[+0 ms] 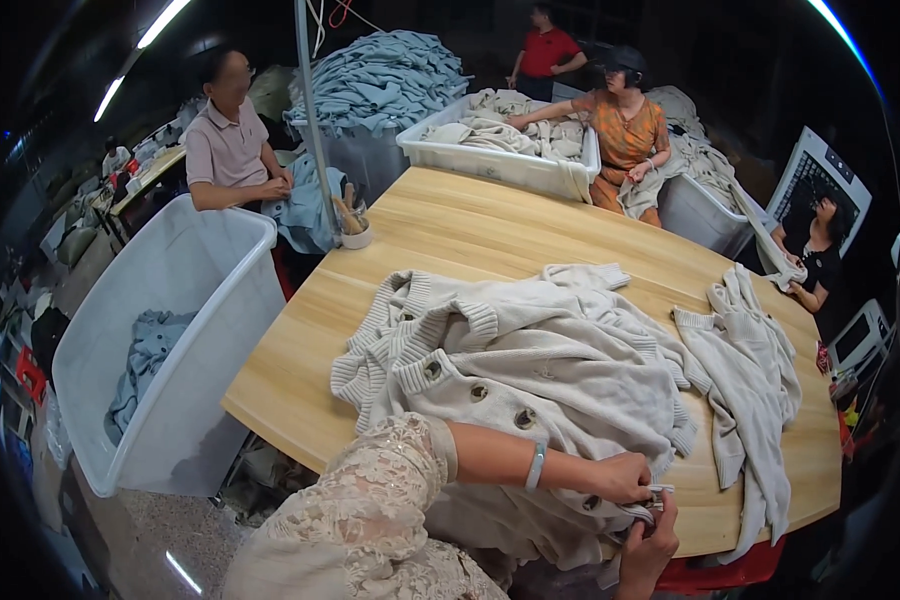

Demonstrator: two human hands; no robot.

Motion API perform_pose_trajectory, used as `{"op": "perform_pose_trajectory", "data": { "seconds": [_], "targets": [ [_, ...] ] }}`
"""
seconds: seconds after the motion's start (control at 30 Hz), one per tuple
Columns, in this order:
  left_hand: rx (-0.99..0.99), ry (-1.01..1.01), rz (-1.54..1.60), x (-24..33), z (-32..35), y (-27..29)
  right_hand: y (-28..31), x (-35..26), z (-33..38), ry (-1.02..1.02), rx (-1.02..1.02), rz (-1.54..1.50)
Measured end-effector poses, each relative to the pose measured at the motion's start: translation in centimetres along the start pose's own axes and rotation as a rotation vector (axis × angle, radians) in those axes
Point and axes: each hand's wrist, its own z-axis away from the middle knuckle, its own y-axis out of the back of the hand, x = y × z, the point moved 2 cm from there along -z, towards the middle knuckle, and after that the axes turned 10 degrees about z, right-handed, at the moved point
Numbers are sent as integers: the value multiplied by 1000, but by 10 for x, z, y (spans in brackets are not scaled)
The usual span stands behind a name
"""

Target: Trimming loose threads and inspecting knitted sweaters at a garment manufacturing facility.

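At the near edge of the pale wooden desk (pixel 450 235), the left hand (pixel 625 477) and right hand (pixel 650 535) both pinch the buttoned hem of a cream knitted cardigan with ribbed cuffs and dark round buttons (pixel 530 380), which lies heaped across the desk's near half. Just beside it to the right, a second cream knitted garment (pixel 750 390) hangs over the edge. Left of the desk stands a large white plastic tub (pixel 200 290) holding blue-grey cloth. Farther off, a white crate of cream knitwear (pixel 500 150) sits at the far edge.

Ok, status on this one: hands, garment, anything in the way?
Left hand and right hand both pinch the cream cardigan hem at table edge. Second cream garment lies beside, clear.
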Motion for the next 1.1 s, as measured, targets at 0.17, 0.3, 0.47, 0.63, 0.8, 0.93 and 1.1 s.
{"op": "perform_pose_trajectory", "data": {
  "seconds": [0.17, 0.3, 0.47, 0.63, 0.8, 0.93, 1.1],
  "targets": [
    [-3, -30, -12, -10, -1, -1, -5, 5, 0, 133, -21, 69],
    [-125, -47, -125, -4, 0, -1, -6, 3, 0, 158, 4, 137],
    [-386, 22, -263, 24, 15, 4, 2, 8, -2, 209, -4, 127],
    [-226, -128, -394, 19, 22, 9, 5, 6, -8, 156, -35, 23],
    [-158, -130, -355, 11, 26, 9, 7, 6, -9, 139, -147, -104],
    [-172, -106, -289, 10, 24, 12, -1, 5, -5, 147, -66, -36],
    [-227, -93, -319, 2, 26, 12, -2, 6, -5, 166, -70, -74]
  ]
}}
